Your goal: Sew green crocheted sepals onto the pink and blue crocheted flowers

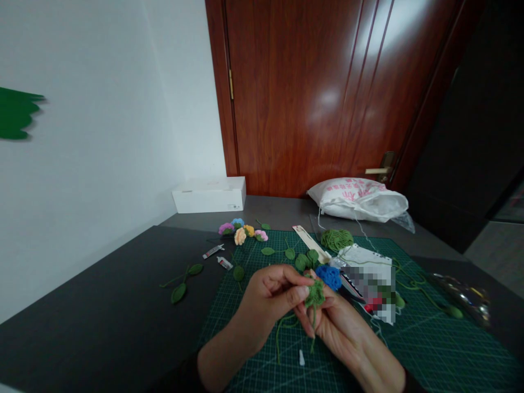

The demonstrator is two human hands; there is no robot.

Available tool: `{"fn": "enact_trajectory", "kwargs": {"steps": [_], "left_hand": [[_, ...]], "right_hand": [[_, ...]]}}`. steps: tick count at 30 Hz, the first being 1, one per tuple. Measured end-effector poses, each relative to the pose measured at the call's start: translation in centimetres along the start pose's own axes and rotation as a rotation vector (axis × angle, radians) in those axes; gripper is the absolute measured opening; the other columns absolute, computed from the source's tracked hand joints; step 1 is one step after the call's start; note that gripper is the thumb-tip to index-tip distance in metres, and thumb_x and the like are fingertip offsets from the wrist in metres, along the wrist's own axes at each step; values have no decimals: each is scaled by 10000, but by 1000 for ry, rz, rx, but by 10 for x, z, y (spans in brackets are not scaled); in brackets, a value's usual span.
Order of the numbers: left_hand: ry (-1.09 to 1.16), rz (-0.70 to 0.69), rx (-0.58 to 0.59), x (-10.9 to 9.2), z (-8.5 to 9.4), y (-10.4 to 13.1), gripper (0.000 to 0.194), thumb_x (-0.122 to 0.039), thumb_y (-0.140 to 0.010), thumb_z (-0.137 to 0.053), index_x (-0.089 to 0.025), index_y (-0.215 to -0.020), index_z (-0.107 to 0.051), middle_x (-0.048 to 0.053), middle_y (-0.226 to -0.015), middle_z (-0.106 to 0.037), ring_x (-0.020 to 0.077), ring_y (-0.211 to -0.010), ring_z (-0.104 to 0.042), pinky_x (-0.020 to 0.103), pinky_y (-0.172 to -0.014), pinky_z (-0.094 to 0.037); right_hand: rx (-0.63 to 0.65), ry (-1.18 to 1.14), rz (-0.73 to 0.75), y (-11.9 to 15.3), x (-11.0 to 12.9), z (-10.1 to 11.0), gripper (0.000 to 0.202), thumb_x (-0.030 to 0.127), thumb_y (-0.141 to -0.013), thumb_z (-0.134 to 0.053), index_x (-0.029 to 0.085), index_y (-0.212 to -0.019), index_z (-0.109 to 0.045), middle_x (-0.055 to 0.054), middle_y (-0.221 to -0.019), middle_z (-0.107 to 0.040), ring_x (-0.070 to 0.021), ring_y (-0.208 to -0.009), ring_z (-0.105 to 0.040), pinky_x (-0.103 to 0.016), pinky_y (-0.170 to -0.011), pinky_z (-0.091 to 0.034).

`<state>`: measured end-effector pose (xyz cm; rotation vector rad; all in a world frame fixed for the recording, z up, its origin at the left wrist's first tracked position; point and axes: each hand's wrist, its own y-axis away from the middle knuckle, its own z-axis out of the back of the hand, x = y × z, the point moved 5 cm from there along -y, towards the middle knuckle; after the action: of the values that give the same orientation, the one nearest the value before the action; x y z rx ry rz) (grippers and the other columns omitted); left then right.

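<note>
Between my hands is a small green crocheted piece (315,293) with loose yarn tails hanging below it. My left hand (270,300) pinches its left edge between thumb and fingertips. From the right, my right hand (335,316) holds the same piece, its fingers partly hidden behind it. A blue crocheted flower (328,277) shows just behind my right hand; whether it is touched cannot be made out. Green crocheted leaves (303,262) lie beyond my fingers on the green cutting mat (254,349).
Colourful crocheted flowers (240,236) and two small tubes (225,263) lie at the left. Behind are a green yarn bundle (337,239), a white box (209,195) and a white sack (356,197). A clear package (462,295) is at the right.
</note>
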<state>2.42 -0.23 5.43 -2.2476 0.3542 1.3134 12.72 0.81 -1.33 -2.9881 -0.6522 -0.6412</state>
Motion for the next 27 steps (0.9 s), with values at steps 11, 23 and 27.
{"fn": "enact_trajectory", "kwargs": {"steps": [11, 23, 27], "left_hand": [[-342, -121, -140, -9, 6, 3, 85, -201, -777, -774, -137, -831, -758, 39, -786, -637, 137, -634, -653, 218, -530, -553], [-275, -136, 14, -8, -1, 6, 66, -204, -869, -698, -140, -883, -702, -21, -766, -575, 99, -482, -689, 163, -419, -552], [-115, -94, 84, -4, -3, 5, 59, -193, -871, -699, -139, -890, -707, -16, -790, -575, 109, -496, -702, 169, -412, -565]], "right_hand": [[47, -66, -13, -2, -2, -3, 184, 46, -760, -796, 140, -835, -657, 24, -677, -690, -36, -492, -629, -63, -451, -509], [-17, 92, 186, 14, 19, -26, 249, 105, -669, -882, 157, -767, -658, 59, -641, -637, -17, -461, -531, -87, -458, -485], [41, 199, 245, 19, 21, -36, 258, 137, -692, -870, 171, -763, -624, 55, -663, -625, -30, -500, -513, -115, -506, -489]]}}
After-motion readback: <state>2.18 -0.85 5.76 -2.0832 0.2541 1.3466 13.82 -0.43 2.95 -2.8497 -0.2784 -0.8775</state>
